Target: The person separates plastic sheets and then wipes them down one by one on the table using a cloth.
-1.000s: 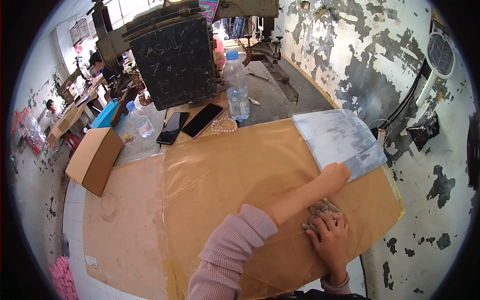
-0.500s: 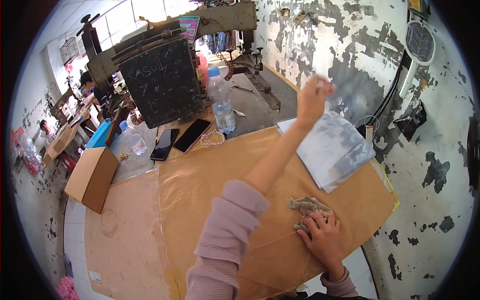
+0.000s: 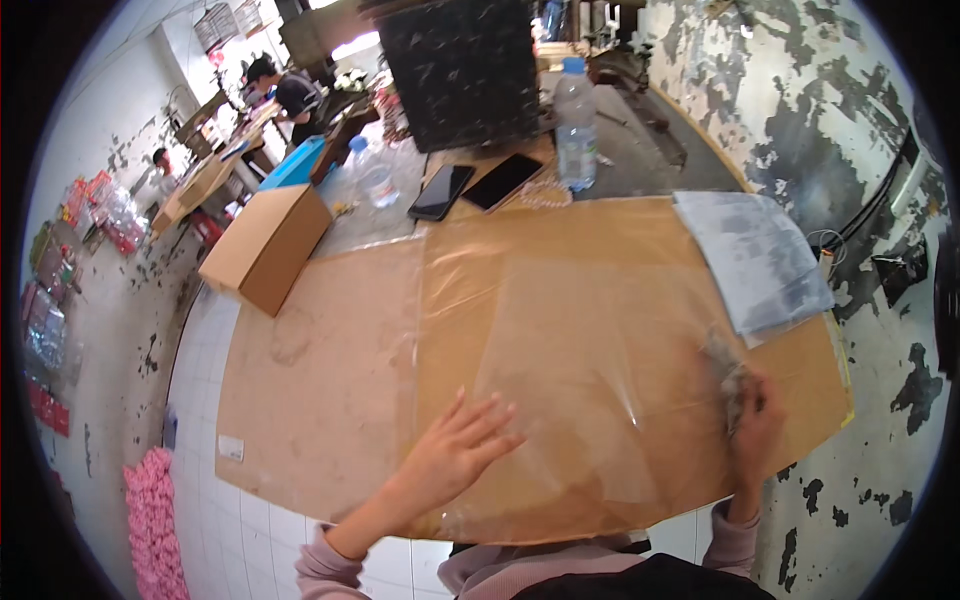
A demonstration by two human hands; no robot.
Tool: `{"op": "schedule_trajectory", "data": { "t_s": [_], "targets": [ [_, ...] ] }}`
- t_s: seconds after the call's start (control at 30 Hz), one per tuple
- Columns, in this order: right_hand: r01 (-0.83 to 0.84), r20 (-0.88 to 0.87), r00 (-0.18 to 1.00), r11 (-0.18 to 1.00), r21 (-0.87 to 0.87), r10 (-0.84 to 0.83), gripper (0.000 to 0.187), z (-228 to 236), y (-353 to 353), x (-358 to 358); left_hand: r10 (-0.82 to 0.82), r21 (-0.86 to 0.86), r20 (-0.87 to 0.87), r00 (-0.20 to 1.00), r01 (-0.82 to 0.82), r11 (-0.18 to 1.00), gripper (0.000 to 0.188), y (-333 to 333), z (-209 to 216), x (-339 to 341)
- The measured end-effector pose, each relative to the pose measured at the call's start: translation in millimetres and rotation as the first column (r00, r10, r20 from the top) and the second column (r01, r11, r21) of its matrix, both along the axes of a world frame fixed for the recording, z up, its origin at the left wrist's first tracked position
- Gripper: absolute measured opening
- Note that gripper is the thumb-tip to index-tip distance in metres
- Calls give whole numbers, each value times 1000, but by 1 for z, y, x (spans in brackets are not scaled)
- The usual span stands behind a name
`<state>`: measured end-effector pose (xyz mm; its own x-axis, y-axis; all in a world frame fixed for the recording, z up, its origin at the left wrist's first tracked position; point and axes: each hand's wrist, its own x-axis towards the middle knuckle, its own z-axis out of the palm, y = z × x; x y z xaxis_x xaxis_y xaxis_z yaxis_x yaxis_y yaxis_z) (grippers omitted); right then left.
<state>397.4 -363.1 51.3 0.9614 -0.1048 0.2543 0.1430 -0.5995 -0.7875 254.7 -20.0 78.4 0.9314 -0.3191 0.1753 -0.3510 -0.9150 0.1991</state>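
My left hand (image 3: 460,445) hovers over the near middle of the tan-covered table (image 3: 320,370), fingers spread and holding nothing. A clear plastic sheet (image 3: 560,360) lies across the middle of the table, just beyond and to the right of that hand. My right hand (image 3: 758,430), at the table's right side, is closed on a crumpled grey cloth (image 3: 728,385). Hand and cloth are both blurred by motion. Beyond the cloth, a stack of clear plastic sheets (image 3: 765,265) rests at the far right corner.
Two phones (image 3: 442,192), a beaded bracelet (image 3: 543,195) and a water bottle (image 3: 575,130) stand along the far edge. A cardboard box (image 3: 268,245) sits far left near a smaller bottle (image 3: 375,180). A dark machine panel (image 3: 455,75) rises behind. People work farther back left.
My left hand has drawn back from the far right stack toward the near middle. A clear sheet now lies on the table. The right hand now grips the cloth it was pressing. The view has shifted.
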Motion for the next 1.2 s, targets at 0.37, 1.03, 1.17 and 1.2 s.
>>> {"op": "schedule_trajectory", "data": {
  "t_s": [0.37, 1.03, 1.17, 1.2],
  "targets": [
    [-701, 314, 713, 632, 330, 627, 26, 67, 56, 0, 266, 20, 32, 963, -267, 964, 59, -30, -37, -83],
    [-682, 346, -39, 228, -695, 938, 35, 3, 329, 79, 252, -22, 99, 963, -251, 968, 38, -39, -49, -91],
    [-733, 275, -257, -1, -680, 927, 27, 8, 243, -35, 219, 53, 158, 963, -229, 972, 35, -39, -71, -105],
    [-803, 289, -332, -109, -585, 898, 30, -11, 226, -28, 198, 84, 198, 960, -218, 972, 37, -39, -81, -102]
  ]
}}
